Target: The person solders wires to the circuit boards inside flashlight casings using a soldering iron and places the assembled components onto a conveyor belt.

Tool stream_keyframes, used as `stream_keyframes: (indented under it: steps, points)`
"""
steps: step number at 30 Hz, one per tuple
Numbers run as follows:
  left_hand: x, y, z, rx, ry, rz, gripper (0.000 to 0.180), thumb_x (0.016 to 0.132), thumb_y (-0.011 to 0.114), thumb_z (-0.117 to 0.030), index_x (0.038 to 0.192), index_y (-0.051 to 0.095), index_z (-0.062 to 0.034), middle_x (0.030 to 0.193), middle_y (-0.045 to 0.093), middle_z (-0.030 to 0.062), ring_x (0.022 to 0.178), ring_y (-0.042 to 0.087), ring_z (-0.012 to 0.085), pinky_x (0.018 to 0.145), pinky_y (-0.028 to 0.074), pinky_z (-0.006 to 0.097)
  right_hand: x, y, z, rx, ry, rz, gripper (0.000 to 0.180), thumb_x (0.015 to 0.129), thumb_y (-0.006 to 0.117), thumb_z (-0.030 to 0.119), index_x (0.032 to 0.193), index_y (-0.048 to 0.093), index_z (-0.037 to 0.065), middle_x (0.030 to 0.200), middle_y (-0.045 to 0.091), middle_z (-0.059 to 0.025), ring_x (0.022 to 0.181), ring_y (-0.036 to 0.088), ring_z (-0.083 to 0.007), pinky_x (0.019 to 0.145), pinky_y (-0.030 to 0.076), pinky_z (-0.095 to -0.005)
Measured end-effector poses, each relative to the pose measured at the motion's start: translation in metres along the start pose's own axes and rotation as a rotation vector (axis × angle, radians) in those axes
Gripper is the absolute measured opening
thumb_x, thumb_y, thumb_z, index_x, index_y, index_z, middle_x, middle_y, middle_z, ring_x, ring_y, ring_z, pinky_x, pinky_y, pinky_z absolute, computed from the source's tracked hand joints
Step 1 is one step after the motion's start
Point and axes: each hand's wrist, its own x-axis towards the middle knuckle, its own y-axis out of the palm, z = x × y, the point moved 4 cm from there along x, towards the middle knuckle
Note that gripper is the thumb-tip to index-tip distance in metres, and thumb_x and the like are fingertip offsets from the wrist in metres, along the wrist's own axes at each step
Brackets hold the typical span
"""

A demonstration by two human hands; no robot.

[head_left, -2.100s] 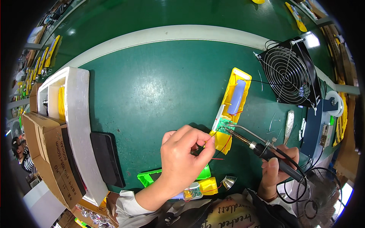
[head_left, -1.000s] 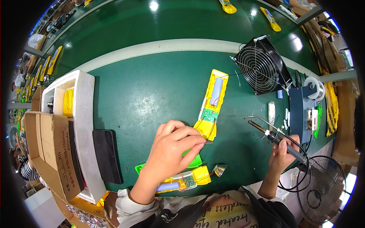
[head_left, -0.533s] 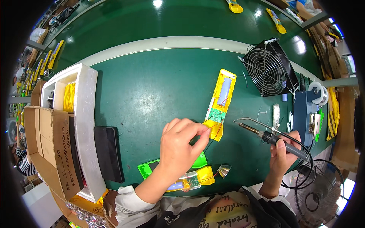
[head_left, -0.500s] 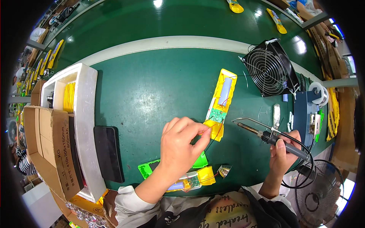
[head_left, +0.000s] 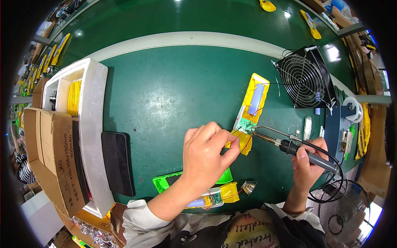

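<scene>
A yellow flashlight housing (head_left: pixel 244 142) lies on the green bench in front of me, a blue cylindrical battery (head_left: pixel 257 99) and a small green circuit board (head_left: pixel 245 125) inside it. Beside the board's near end, my left hand (head_left: pixel 211 155) has thumb and forefinger pinched on a thin wire; its far end is hard to make out. My right hand (head_left: pixel 308 161) grips a soldering iron (head_left: pixel 295 151) with a thin metal feed tube along it. The iron's tip is at the board's near right edge; whether it touches cannot be told.
Left are a white foam box (head_left: pixel 93 124) with yellow wire, a cardboard carton (head_left: pixel 45 153) and a black tray (head_left: pixel 118 163). A black fan (head_left: pixel 306 78) and solder spool (head_left: pixel 352 109) stand right. Near me lie a green housing (head_left: pixel 161 182) and a second opened yellow assembly (head_left: pixel 229 193).
The soldering iron's tip has come left relative to the board, from beside it to its edge. My left hand keeps its pinch near the housing. The whole view has shifted slightly.
</scene>
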Motion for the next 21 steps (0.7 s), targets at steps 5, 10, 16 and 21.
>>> stream_keyframes:
  steps: [5, 10, 16, 21]
  points:
    - [0.0, 0.0023, 0.0002, -0.002, 0.016, 0.0, 0.015, 0.057, 0.069, -0.004, 0.062, 0.056, -0.0094, 0.057, 0.045, -0.0012, 0.048, 0.046, 0.0131, 0.054, 0.033, 0.027, 0.0007, 0.0008, -0.0001, -0.014, 0.009, -0.007, 0.019, 0.073, 0.061, 0.007, 0.074, 0.042, 0.002, 0.058, 0.049, -0.0046, 0.043, 0.043, -0.0056, 0.041, 0.034, -0.0168]
    - [-0.0002, 0.0026, 0.0005, 0.008, 0.012, 0.002, 0.015, 0.057, 0.069, -0.004, 0.062, 0.055, -0.0095, 0.057, 0.045, -0.0014, 0.048, 0.046, 0.0129, 0.054, 0.033, 0.027, 0.0011, -0.0004, -0.0004, -0.021, -0.001, 0.011, 0.02, 0.073, 0.062, 0.007, 0.074, 0.043, 0.002, 0.059, 0.05, -0.0048, 0.043, 0.043, -0.0058, 0.041, 0.034, -0.0169]
    - [-0.0001, 0.0025, 0.0002, 0.025, 0.009, 0.005, 0.015, 0.058, 0.069, -0.005, 0.061, 0.055, -0.0096, 0.056, 0.044, -0.0017, 0.048, 0.046, 0.0126, 0.054, 0.033, 0.027, 0.0011, 0.0004, 0.0019, -0.046, -0.01, 0.007, 0.02, 0.073, 0.062, 0.008, 0.074, 0.043, 0.002, 0.058, 0.05, -0.0051, 0.043, 0.042, -0.0056, 0.041, 0.034, -0.017]
    - [-0.0002, 0.0031, 0.0004, 0.022, 0.015, 0.003, 0.015, 0.058, 0.069, -0.005, 0.061, 0.055, -0.0096, 0.056, 0.044, -0.0016, 0.048, 0.046, 0.0125, 0.055, 0.033, 0.027, 0.0008, -0.0001, 0.0016, -0.035, -0.012, 0.002, 0.021, 0.073, 0.062, 0.008, 0.073, 0.042, 0.002, 0.058, 0.049, -0.0049, 0.043, 0.042, -0.0055, 0.041, 0.034, -0.0165]
